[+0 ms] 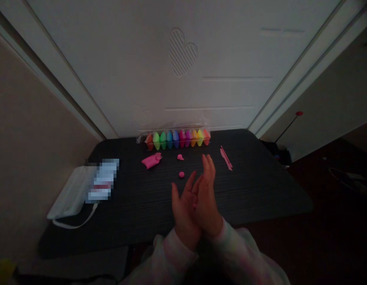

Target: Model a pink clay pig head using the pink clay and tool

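My left hand (pixel 186 213) is palm up with its fingers stretched and spread. My right hand (pixel 207 202) lies flat along it, palm against palm, fingers straight. A small bit of pink modelling clay (pixel 194 206) shows between the palms, mostly hidden. Just beyond the fingertips, a round pink clay ball (pixel 181 174) rests on the dark table (pixel 254 194). Behind the ball sits a small irregular pink clay piece (pixel 180 157). Further left is a pink clay packet (pixel 152 160), crumpled at one end.
A clear plastic strip of colourful clay packs (pixel 176 139) lies along the back edge by a white door (pixel 225 51). Slim pink modelling tools (pixel 226 158) are on the right. At left are a white box-like object (pixel 70 192), a blurred-out item (pixel 103 181) and a white cable (pixel 75 227).
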Available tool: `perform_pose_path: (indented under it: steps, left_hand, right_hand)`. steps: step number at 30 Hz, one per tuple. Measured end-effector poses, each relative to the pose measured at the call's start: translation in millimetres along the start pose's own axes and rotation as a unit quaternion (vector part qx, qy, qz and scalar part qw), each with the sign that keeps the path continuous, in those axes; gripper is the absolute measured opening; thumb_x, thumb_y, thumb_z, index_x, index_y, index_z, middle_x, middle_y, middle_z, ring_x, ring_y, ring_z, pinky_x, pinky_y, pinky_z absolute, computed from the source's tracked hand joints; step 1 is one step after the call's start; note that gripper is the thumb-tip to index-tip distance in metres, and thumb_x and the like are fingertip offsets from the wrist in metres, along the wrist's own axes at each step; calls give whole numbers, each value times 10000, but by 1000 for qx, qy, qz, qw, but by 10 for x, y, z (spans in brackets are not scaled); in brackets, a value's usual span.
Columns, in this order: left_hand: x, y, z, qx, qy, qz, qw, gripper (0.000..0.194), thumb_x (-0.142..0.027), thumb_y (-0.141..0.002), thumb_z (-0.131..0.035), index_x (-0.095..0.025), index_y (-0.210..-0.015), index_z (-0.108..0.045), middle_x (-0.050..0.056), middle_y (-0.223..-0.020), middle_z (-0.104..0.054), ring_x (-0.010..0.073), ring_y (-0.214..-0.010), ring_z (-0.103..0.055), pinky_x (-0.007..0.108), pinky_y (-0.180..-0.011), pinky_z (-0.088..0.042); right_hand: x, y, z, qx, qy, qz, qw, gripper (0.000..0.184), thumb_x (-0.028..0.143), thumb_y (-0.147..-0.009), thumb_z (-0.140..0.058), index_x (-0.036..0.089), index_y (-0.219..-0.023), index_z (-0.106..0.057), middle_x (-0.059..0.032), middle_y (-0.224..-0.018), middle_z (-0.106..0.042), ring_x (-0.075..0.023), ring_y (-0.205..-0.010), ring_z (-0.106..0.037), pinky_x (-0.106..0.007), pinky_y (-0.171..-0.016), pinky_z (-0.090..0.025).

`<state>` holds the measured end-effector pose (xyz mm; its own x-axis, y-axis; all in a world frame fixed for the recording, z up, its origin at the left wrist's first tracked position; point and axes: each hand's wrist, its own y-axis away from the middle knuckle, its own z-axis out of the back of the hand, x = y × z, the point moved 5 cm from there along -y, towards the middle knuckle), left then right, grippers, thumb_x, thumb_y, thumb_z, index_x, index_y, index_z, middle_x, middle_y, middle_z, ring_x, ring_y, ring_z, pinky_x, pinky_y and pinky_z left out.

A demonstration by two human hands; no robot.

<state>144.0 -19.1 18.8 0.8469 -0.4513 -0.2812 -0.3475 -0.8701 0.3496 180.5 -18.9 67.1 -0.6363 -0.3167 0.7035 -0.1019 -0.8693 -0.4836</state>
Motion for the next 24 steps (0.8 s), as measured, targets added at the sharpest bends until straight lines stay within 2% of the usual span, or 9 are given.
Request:
perform_pose_path:
  steps: [2,5,7,8,11,15,18,20,24]
  left_hand:
    - [-14,-45,4,-33,50,35,998,549,-474,-830,-261,-79,-1110,-521,158,-1119,-571,226,-1101,-491,346,-928,-383]
    - [-104,-72,-46,-54,85,21,995,511,-451,-829,-285,-69,-998,-579,155,-1017,-619,214,-1021,-549,329,-888,-421]
    - [-157,-75,-91,-50,74,14,996,507,-462,-822,-296,-79,-972,-591,146,-979,-633,210,-1000,-561,325,-885,-422]
    - [-174,-76,-107,-48,63,14,997,510,-471,-819,-299,-84,-970,-593,141,-976,-635,207,-1006,-557,319,-895,-412]
    - [-182,-85,-125,-43,27,14,999,546,-524,-800,-295,-103,-969,-599,123,-1007,-628,200,-1060,-520,313,-960,-345]
    - [-207,-111,-118,-34,-40,-4,999,611,-599,-772,-254,-145,-1016,-582,101,-1091,-597,210,-1130,-462,358,-1027,-230]
    - [-418,-165,-94,-34,-143,-68,987,506,-532,-793,-305,-179,-1048,-562,74,-1122,-582,195,-1160,-428,363,-1025,-228]
    - [-662,-228,-74,-40,-262,-134,955,320,-386,-770,-466,-198,-1000,-583,50,-1102,-589,196,-1135,-447,353,-1005,-263]
    - [-1017,-441,8,-49,-549,-151,821,243,-267,-647,-641,-204,-881,-651,49,-945,-624,247,-994,-507,402,-991,-254]
  right_hand:
    - [-97,-43,141,-77,-34,-48,995,446,184,-883,-171,169,-1329,-180,-125,-1396,-197,-221,-1294,-182,-497,-994,-289]
    - [-201,-11,335,-86,-74,-61,992,419,203,-888,-162,200,-1294,-264,-113,-1344,-315,-200,-1249,-293,-467,-966,-336]
    - [-210,48,391,-25,-82,-38,996,338,234,-874,-295,225,-1189,-419,-95,-1202,-481,-200,-1130,-444,-423,-912,-403]
    - [-184,81,369,38,-73,-11,997,294,243,-848,-385,231,-1125,-482,-85,-1113,-540,-202,-1056,-496,-407,-874,-431]
    - [-113,153,261,164,-14,37,986,234,246,-762,-553,225,-994,-572,-61,-918,-603,-195,-881,-549,-374,-763,-477]
    - [-120,35,179,181,-16,30,983,144,201,-776,-541,214,-910,-592,-27,-845,-627,-153,-808,-563,-310,-726,-490]
    - [-257,-146,150,212,-31,58,975,145,163,-784,-524,196,-910,-588,-25,-863,-631,-127,-813,-573,-260,-725,-494]
    - [-453,-277,140,227,8,80,971,162,162,-788,-518,180,-937,-580,-41,-878,-631,-131,-818,-576,-270,-732,-494]
    - [-927,-449,54,277,81,83,954,158,179,-781,-529,158,-932,-570,-55,-852,-639,-155,-800,-588,-315,-733,-498]
